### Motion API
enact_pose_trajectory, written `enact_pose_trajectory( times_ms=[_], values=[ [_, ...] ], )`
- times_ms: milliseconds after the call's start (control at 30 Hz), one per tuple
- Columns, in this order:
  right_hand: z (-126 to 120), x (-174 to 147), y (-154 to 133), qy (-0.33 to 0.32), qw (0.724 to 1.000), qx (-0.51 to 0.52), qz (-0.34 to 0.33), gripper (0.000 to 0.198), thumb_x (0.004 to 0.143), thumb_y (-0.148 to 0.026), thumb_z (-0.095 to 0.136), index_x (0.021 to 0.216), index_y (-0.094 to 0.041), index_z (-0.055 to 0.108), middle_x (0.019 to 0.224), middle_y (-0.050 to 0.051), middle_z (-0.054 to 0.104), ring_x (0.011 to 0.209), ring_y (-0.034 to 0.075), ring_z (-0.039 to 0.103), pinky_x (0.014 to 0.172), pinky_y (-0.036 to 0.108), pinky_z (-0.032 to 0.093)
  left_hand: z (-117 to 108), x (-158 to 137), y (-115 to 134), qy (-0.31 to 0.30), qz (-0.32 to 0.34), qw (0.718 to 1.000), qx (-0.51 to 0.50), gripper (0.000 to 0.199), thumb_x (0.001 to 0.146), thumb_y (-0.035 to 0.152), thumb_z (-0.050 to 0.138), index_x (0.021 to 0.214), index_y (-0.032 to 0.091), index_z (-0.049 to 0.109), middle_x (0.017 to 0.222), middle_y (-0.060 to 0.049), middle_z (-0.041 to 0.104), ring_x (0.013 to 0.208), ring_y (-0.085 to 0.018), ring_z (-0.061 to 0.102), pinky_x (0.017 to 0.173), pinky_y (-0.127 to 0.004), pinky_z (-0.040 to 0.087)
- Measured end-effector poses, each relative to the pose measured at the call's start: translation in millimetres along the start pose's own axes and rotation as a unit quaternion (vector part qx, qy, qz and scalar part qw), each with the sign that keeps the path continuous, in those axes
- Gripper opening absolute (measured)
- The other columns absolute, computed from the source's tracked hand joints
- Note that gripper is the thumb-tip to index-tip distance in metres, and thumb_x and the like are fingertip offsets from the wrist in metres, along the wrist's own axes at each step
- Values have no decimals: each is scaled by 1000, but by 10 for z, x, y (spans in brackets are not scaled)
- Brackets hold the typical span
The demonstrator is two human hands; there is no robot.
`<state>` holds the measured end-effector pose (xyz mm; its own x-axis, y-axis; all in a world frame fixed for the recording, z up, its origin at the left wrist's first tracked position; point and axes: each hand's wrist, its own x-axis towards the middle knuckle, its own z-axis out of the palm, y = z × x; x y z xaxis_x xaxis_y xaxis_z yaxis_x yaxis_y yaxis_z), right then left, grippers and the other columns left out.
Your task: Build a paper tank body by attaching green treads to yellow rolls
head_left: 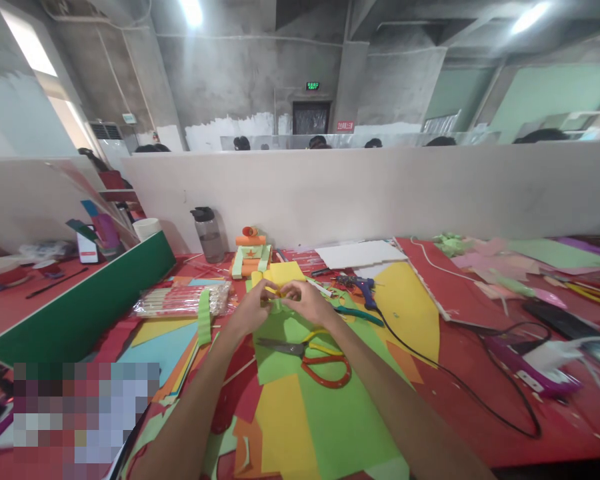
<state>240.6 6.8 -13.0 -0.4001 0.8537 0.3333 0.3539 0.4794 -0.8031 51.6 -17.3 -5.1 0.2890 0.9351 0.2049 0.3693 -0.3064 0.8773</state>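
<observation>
Both of my hands hold a piece of yellow paper [285, 272] over the middle of the table; its left edge looks curled. My left hand [253, 307] pinches its near left side. Fingers bent, my right hand [310, 303] grips the near right side, close to the other hand. Below them lie green sheets [340, 420] and a pair of scissors [300, 348] with red and yellow handles, blades pointing left. Beyond the hands stands a paper model [250, 257] made of orange rolls and pale green strips, with a star on it. The fingertips partly hide the paper's near edge.
A blue glue gun [363, 290] with a black cord and teal-handled pliers [360, 315] lie to the right. A water bottle [208, 235] stands at the back. On the left are wrapped sticks [180, 299] and a green board [90, 300]. A white partition [360, 193] closes the far side.
</observation>
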Motion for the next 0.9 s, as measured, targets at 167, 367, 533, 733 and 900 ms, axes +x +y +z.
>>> enact_pose_trajectory(
  times_ms=[167,367,533,733,900],
  values=[
    [-1,10,4,-1,1000,1,0,22,79,-26,65,98,-16,67,89,6,70,77,16,64,68,26,48,-15,1,15,2,-7,1000,-16,41,72,11,55,111,20,52,94,-6,67,75,-15,62,59,-23,44],
    [-16,7,-22,-6,1000,-10,-5,21,79,-27,64,96,-15,70,88,6,72,76,17,63,66,26,47,-4,10,-4,1,1,1000,0,38,74,20,62,111,21,51,92,-5,66,80,-17,62,65,-26,46],
    [-24,7,-30,-14,1000,-22,-4,21,79,-28,63,94,-15,71,81,5,71,69,16,61,61,25,45,63,27,-14,26,5,999,26,34,75,29,66,104,21,51,87,-4,65,73,-16,61,61,-25,45],
    [-33,-1,-63,-13,999,-35,2,20,79,-28,63,91,-15,73,78,4,70,67,15,59,58,24,43,107,15,4,50,4,998,45,30,76,28,64,101,22,49,87,-3,64,75,-16,61,62,-25,44],
    [-45,-12,-100,-18,999,-29,6,20,78,-27,63,91,-15,72,78,4,70,67,15,59,58,23,43,113,25,-20,58,2,997,44,30,74,24,62,100,21,47,86,-2,63,77,-16,61,65,-26,45]
  ],
)
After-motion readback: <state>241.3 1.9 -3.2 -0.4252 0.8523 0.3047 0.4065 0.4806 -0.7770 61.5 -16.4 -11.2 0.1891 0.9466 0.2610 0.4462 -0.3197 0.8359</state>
